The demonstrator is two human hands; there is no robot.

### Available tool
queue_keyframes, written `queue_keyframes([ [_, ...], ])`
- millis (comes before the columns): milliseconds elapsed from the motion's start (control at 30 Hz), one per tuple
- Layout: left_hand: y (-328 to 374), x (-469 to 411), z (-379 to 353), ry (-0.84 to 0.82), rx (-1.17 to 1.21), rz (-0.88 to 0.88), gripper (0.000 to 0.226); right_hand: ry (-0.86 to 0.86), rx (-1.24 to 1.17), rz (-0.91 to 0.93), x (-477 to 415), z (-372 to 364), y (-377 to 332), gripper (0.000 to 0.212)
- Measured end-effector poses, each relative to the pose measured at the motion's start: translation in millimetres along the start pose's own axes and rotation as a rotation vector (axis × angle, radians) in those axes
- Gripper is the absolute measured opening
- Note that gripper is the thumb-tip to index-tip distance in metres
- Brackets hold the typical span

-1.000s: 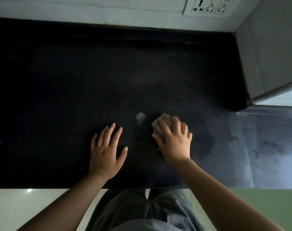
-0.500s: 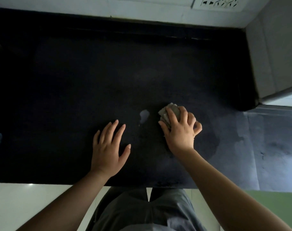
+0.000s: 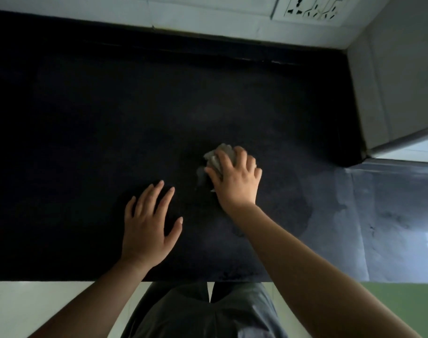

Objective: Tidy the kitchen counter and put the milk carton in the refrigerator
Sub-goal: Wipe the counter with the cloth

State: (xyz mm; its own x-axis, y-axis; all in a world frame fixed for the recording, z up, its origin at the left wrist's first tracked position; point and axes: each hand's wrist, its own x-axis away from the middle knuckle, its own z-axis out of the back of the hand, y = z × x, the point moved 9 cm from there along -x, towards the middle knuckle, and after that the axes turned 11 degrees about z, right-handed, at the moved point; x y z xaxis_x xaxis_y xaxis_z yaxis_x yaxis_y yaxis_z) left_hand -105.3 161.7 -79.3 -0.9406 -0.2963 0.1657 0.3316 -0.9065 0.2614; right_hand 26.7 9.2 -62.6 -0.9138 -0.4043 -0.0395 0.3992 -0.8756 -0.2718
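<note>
Right hand (image 3: 235, 178) closed over a crumpled grey cloth (image 3: 220, 154) pressed to the dark counter (image 3: 110, 118), left hand (image 3: 149, 225) lying flat and spread just left of the cloth.

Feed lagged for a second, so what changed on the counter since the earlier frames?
The right hand pushed the cloth leftward and away, over the pale spot, which no longer shows. The left hand stayed flat on the counter.
</note>
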Motion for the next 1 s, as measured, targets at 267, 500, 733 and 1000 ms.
queue_keyframes([
  [267,-2.1,0.6,-1.5,-0.016,0.011,0.003,0.061,0.049,-0.016,-0.045,45.5,11.1,34.6,0.045],
  [500,-2.5,-0.2,-4.3,-0.027,-0.016,0.003,0.061,0.085,-0.053,-0.14,-29.7,-4.4,10.8,0.042],
  [733,-1.3,1.0,3.9,-0.028,0.082,-0.038,0.058,-0.009,-0.007,0.227,41.6,-8.5,-39.2,0.046],
  [1000,-72.5,-18.0,21.5,0.048,-0.05,0.103,0.062,0.046,-0.121,-0.056,18.1,-5.1,-20.5,0.044],
])
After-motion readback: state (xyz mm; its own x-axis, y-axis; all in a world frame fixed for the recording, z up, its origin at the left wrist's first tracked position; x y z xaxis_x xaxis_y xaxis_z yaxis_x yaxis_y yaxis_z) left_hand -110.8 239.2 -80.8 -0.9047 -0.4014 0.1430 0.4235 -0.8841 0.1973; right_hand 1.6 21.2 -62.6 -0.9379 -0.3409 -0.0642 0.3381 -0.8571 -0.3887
